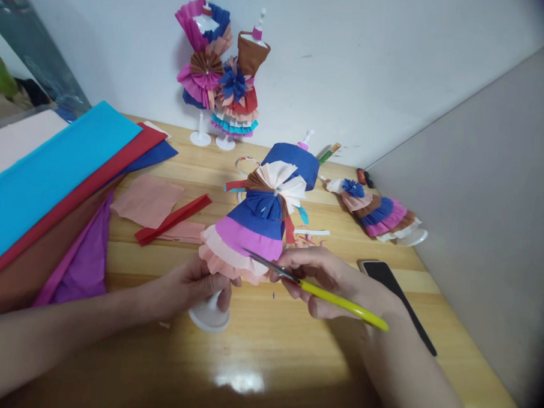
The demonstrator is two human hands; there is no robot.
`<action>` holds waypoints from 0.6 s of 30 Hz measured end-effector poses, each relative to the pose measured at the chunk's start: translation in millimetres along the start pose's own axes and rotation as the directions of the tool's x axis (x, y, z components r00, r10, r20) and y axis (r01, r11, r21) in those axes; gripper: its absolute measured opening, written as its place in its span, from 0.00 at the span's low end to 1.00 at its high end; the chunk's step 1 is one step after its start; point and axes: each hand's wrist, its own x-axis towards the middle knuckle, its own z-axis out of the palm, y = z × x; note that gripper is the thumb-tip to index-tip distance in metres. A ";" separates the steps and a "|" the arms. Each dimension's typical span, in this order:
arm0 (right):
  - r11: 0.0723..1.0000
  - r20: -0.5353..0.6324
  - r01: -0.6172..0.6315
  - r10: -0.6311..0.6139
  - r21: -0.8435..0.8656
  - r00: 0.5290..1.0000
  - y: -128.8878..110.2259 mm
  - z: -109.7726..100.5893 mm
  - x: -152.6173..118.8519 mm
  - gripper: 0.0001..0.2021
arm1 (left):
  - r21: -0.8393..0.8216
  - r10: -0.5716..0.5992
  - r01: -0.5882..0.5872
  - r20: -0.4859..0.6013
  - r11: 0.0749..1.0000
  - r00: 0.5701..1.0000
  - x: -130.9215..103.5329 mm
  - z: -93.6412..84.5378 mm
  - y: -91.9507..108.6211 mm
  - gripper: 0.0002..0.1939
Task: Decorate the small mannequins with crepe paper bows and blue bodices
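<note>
A small dress form in a crepe-paper dress (248,235) leans in front of me, with a blue bodice, a white, brown and blue rosette and a skirt in blue, purple, pink and peach. My left hand (200,285) is closed on the white stand (209,317) beneath the ruffled hem. Between the fingers of my right hand (327,278) is a yellow-handled tool (340,302) with a slim pointed metal end, which lies across the lower skirt. It looks edge-on, so its exact kind is unclear. Those fingertips are at the hem's right side; contact is hard to make out.
Two dressed forms (204,75) (248,85) stand against the wall. Another dressed form (375,211) lies at right, near a phone (394,299). Folded coloured paper (61,177) covers the left side, beside peach paper (148,200) and a red strip (174,219). Scraps (307,239) lie behind my right hand.
</note>
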 end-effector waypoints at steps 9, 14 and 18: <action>0.999 -0.022 -0.007 0.008 0.054 1.000 -0.7 3.5 2.0 0.18 | 0.051 0.021 -0.019 -0.026 0.999 0.999 -0.4 1.0 -4.5 0.27; 0.997 -0.036 -0.005 0.008 0.074 0.999 4.4 2.9 1.9 0.17 | 0.066 0.005 -0.002 -0.042 0.998 0.999 0.2 1.1 -2.3 0.26; 0.998 -0.033 0.009 -0.007 0.062 0.999 0.8 3.5 3.6 0.18 | 0.073 0.001 0.000 -0.026 0.997 1.000 0.2 0.9 -1.5 0.25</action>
